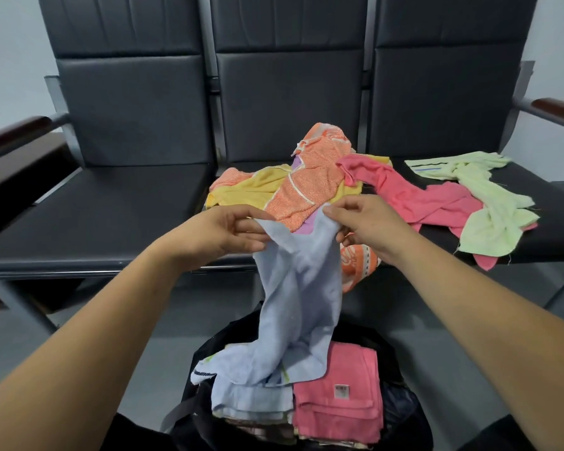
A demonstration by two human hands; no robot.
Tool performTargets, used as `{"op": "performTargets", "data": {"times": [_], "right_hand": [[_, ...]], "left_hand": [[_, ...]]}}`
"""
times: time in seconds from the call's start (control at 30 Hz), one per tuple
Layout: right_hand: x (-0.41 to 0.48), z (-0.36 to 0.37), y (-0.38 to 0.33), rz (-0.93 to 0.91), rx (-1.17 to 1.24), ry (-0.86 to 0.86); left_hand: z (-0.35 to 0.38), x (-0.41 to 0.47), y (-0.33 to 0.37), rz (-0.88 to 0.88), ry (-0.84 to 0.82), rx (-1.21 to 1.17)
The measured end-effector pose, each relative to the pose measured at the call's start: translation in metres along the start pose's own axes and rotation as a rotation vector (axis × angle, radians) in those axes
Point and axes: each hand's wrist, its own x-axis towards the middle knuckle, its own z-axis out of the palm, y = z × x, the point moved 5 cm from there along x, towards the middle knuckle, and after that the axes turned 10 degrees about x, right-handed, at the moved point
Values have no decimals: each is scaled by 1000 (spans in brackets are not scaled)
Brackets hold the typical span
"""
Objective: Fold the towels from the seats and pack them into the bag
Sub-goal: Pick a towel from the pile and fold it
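A light blue towel (293, 297) hangs twisted in front of the seats, its lower end draped over the open black bag (209, 349). My left hand (228, 232) pinches its top edge on the left, and my right hand (365, 222) pinches the top edge on the right. Inside the bag lie a folded pink towel (339, 388) and a folded light blue towel (251, 398). On the middle seat sits a crumpled orange and yellow towel (306, 183). A pink towel (424, 200) and a pale green towel (489, 203) lie on the right seat.
A row of three black padded seats (111, 206) stands against the wall, with dark wooden armrests (13, 135) at both ends. The bag stands on the grey floor (111, 336) just in front of the middle seat.
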Motion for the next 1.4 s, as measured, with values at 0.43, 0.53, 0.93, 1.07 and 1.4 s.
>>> {"op": "performTargets", "data": {"times": [0.43, 0.53, 0.93, 1.07, 1.4], "right_hand": [[-18, 62, -17, -165, -60, -183], [-25, 70, -20, -146, -154, -340], [-17, 45, -17, -266, -479, -232], [-14, 17, -4, -218, -513, -126], [-33, 13, -22, -195, -305, 41]], "left_hand": [[9, -4, 17, 76, 131, 381], [12, -3, 14, 51, 102, 376], [4, -14, -15, -173, -137, 794], [-6, -25, -22, -176, 15, 864], [-11, -48, 2, -100, 467, 667]]}}
